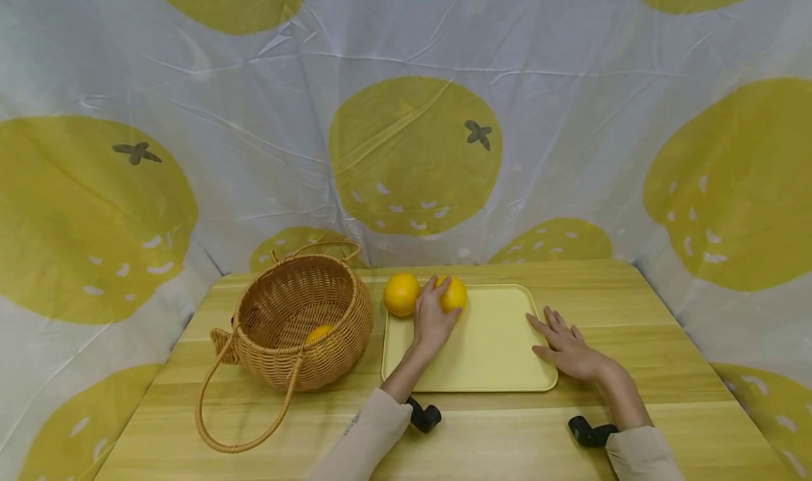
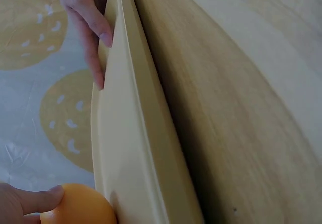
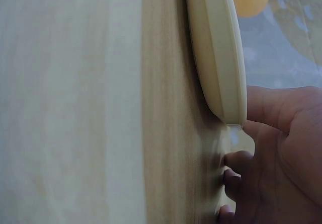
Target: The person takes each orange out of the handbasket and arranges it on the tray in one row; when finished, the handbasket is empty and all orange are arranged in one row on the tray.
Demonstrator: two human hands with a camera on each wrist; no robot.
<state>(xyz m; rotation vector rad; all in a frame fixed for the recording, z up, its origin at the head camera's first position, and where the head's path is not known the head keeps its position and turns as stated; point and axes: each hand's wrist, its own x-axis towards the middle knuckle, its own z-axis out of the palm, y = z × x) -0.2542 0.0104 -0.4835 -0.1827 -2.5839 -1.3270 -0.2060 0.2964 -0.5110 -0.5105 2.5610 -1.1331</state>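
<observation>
Left hand (image 1: 433, 319) has its grip curled over 1 orange (image 1: 455, 294) at the far left corner of the yellow tray (image 1: 495, 354); a 2nd orange (image 1: 402, 294) sits just beside it at the tray's edge, and a careless nudge could likely send either round fruit rolling off toward the wicker basket (image 1: 298, 319), which lies tipped with a 3rd orange (image 1: 318, 333) inside. Right hand (image 1: 567, 347) lies flat, fingers straight, holding nothing, against the tray's right rim. Pale wooden desk (image 1: 666, 368); creased white backdrop cloth (image 1: 571, 114) printed with large yellow fruit hangs behind and around.

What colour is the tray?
Pale yellow; the tray shows best in the head view.
</observation>
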